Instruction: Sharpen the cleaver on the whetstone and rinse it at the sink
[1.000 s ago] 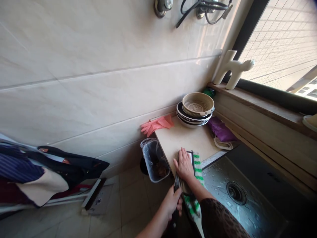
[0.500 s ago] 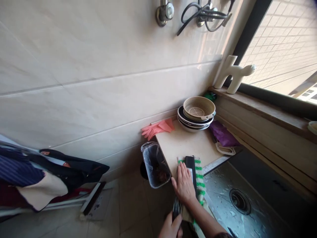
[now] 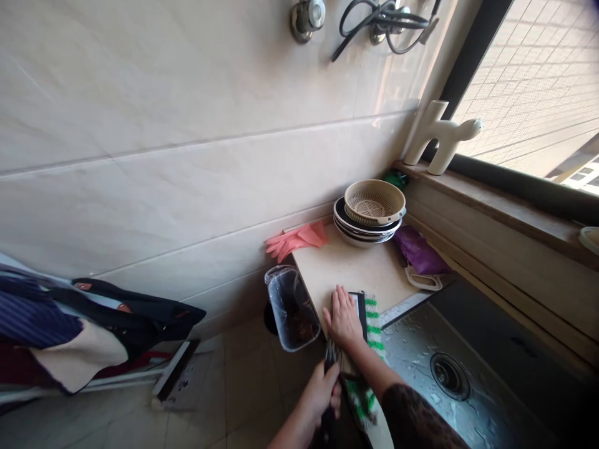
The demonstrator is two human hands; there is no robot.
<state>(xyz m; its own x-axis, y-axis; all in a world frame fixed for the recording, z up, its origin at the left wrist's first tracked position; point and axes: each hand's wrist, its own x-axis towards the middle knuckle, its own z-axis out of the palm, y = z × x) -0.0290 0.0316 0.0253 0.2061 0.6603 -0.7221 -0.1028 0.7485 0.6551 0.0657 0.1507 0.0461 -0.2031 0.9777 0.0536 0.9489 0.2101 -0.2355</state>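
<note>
The left hand (image 3: 319, 394) is clamped on a dark ribbed handle (image 3: 331, 355), its long axis running toward the green-striped cloth (image 3: 373, 327) at the counter board's (image 3: 360, 262) edge, beneath the flat, open right hand (image 3: 343, 318).

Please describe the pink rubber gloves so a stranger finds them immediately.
Start at the steel sink at lower right. Beside it stands a pale counter against the tiled wall. The gloves lie at its back edge, left of the stacked bowls, and are the only pink thing.
</note>
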